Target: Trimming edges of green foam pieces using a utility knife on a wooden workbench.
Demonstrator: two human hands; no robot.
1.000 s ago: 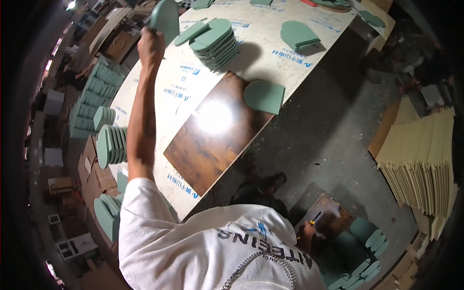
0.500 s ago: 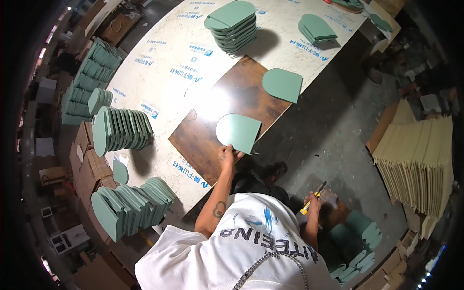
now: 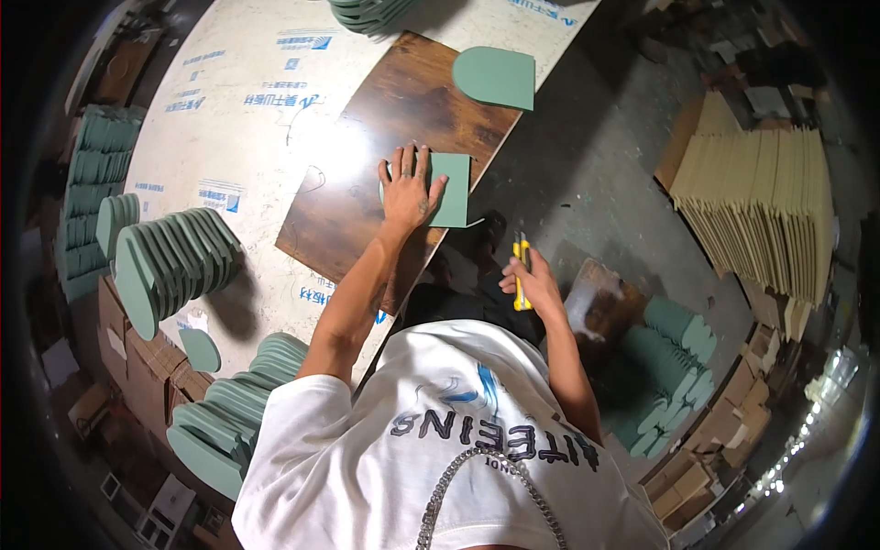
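My left hand (image 3: 408, 188) lies flat, fingers spread, on a green arch-shaped panel (image 3: 451, 190) that rests on a dark brown wooden board (image 3: 367, 197) near the table's edge. My right hand (image 3: 527, 282) hangs below the table edge and grips a yellow utility knife (image 3: 520, 270). A second green arch-shaped panel (image 3: 495, 78) lies farther along the same brown board, apart from both hands.
The white table top (image 3: 238, 137) bears a row of green panels on edge (image 3: 174, 266) at my left and a stack at the far end (image 3: 371, 14). More green panels stand lower left (image 3: 229, 426) and lower right (image 3: 674, 362). Tan sheets (image 3: 770, 211) are stacked at right on the grey floor.
My left hand came down from the far stack with a green panel, set it on the brown board, and now presses it flat. My right hand with the knife rose toward the table edge.
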